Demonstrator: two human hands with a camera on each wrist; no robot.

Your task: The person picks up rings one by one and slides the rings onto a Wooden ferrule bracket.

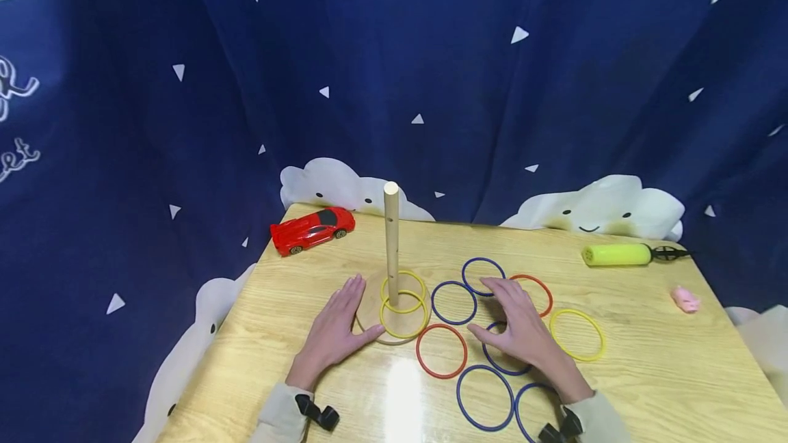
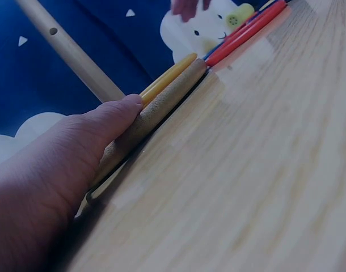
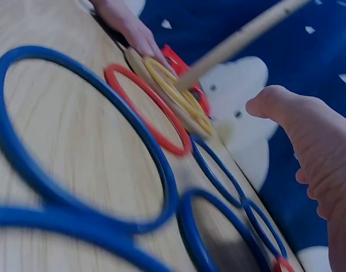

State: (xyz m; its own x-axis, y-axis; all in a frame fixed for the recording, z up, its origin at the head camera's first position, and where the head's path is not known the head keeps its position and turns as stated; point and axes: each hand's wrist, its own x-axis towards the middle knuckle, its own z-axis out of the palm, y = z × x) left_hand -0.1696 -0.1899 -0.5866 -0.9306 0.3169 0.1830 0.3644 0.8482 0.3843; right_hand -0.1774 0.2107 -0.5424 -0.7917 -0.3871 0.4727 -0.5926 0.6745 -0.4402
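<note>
A round wooden base carries an upright wooden peg. Two overlapping yellow rings lie on the base at the peg's foot. My left hand rests against the base's left side, fingers straight, its thumb at the near rim by a yellow ring. My right hand hovers over the loose rings with nothing in it, thumb and fingers spread apart. Beneath it a blue ring is partly hidden. A red ring lies between the hands, and another blue ring lies behind it.
More blue rings spread toward the near edge. Another red ring and a yellow ring lie right of my right hand. A red toy car stands back left; a yellow-green pump and a small pink object lie right.
</note>
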